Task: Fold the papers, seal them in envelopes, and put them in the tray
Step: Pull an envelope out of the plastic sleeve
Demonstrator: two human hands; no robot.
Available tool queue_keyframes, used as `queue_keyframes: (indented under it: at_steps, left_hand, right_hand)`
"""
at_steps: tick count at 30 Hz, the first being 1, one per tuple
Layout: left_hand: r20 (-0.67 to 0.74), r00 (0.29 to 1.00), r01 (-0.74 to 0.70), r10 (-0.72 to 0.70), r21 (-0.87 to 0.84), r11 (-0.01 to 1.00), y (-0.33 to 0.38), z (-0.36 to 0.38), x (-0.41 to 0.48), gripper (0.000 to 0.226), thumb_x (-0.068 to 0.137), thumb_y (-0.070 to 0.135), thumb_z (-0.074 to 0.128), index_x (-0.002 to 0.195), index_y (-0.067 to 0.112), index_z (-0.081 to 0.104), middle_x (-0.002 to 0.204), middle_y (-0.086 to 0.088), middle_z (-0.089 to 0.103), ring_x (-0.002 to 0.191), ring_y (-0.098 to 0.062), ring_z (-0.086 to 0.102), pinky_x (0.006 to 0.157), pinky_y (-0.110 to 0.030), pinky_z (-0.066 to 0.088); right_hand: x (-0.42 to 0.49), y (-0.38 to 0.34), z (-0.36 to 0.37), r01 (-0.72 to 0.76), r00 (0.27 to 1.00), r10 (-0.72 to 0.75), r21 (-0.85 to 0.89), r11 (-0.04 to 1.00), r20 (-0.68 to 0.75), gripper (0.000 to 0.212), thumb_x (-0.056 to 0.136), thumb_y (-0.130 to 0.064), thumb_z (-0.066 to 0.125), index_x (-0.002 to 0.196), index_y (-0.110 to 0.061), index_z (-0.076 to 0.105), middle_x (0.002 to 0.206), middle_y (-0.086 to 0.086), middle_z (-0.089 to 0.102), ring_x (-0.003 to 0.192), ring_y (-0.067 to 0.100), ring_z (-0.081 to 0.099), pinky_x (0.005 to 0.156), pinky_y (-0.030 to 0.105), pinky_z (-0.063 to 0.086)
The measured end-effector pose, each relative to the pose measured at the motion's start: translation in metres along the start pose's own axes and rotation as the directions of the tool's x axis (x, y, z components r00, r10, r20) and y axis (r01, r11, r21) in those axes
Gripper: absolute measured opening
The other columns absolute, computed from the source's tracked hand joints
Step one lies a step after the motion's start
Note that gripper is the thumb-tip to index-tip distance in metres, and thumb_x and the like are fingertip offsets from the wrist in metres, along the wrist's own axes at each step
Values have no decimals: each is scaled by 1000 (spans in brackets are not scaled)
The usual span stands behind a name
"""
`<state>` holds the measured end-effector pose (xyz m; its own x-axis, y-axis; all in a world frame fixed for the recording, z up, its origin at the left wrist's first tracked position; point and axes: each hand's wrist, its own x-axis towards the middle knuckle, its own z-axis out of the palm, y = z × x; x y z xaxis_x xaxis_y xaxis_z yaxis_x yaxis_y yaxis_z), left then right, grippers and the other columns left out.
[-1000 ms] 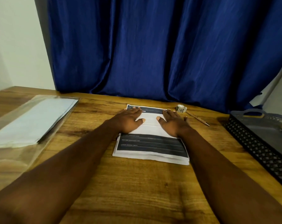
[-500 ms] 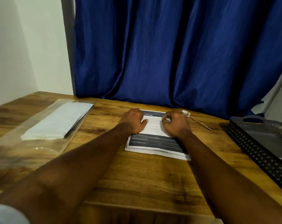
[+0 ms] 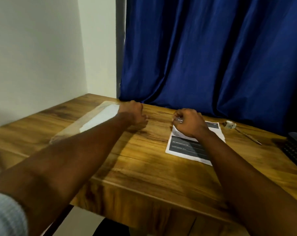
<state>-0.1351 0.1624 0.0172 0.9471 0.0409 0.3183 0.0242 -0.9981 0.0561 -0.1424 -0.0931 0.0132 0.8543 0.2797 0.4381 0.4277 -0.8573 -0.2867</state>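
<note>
A stack of printed papers point(image 3: 187, 148) with dark bands lies on the wooden table point(image 3: 144, 164), right of centre. My right hand point(image 3: 189, 124) rests on its far left part, fingers curled and pinching the top sheet's edge. To the left, a clear plastic pack of white envelopes point(image 3: 100, 119) lies by the wall. My left hand point(image 3: 135, 112) hovers blurred just past that pack's near-right end, fingers curled with nothing visible in them. Only a corner of the black perforated tray point(image 3: 296, 149) shows at the right edge.
A small roll of tape point(image 3: 230, 124) and a thin pen point(image 3: 249, 136) lie beyond the papers toward the tray. A blue curtain point(image 3: 212, 57) hangs along the table's far side, and a white wall point(image 3: 33, 57) closes the left. The table's front edge runs below my forearms.
My left hand left the papers and swung left to the envelope pack. My right hand stayed on the papers with fingers curling at the far edge. My view turned left and lifted.
</note>
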Motion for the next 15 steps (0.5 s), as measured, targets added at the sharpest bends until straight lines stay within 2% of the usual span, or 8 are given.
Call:
queue_keyframes:
  at_steps: [3,5,8,11,13,15]
  left_hand:
    - [48,965,252,-258,109,961,-33,-15,-5,58,87,65,64,125,22,63,118,-8,66,109,-31,63,96,-52,49]
    - [151,926,330,-346,124,936,-54,-19,-10,63,84,64,68,131,21,61,128,-10,65,115,-34,62,99,-57,50]
    - [272,911,313,-310,34,949,-67,-15,-15,64,84,55,71,135,18,62,131,-11,62,113,-32,61,98,-50,54]
    - [252,936,257,-245,-17,966,-61,-8,-15,62,87,52,70,137,16,61,133,-13,61,109,-29,58,87,-39,52]
    - [254,942,242,-217,-69,968,-55,-4,-12,60,90,53,68,136,15,61,133,-13,63,104,-26,55,81,-38,47]
    - [304,940,199,-154,-123,972,-48,-2,-9,59,95,53,63,137,13,61,136,-14,62,113,-29,58,90,-40,49]
  right_hand:
    - [1,-27,11,42,996,-43,13,999,73,18,88,-34,70,103,-26,78,109,-2,75,104,23,68,96,42,55]
    - [-1,-43,20,91,990,-91,11,996,104,16,88,-32,69,101,-26,78,107,-3,75,102,23,67,95,40,55]
    - [-5,-56,29,125,980,-125,10,992,156,17,89,-34,70,104,-27,76,108,-4,74,101,21,65,93,40,55]
    - [-6,-62,35,142,972,-142,14,990,189,15,91,-34,70,104,-28,75,109,-5,73,102,20,65,98,43,54]
    - [-6,-64,36,151,969,-150,8,988,195,14,92,-34,70,103,-28,75,109,-5,73,103,20,65,99,42,53]
    - [-8,-64,36,155,969,-153,4,988,193,14,92,-32,70,104,-27,75,109,-4,73,103,20,65,96,41,55]
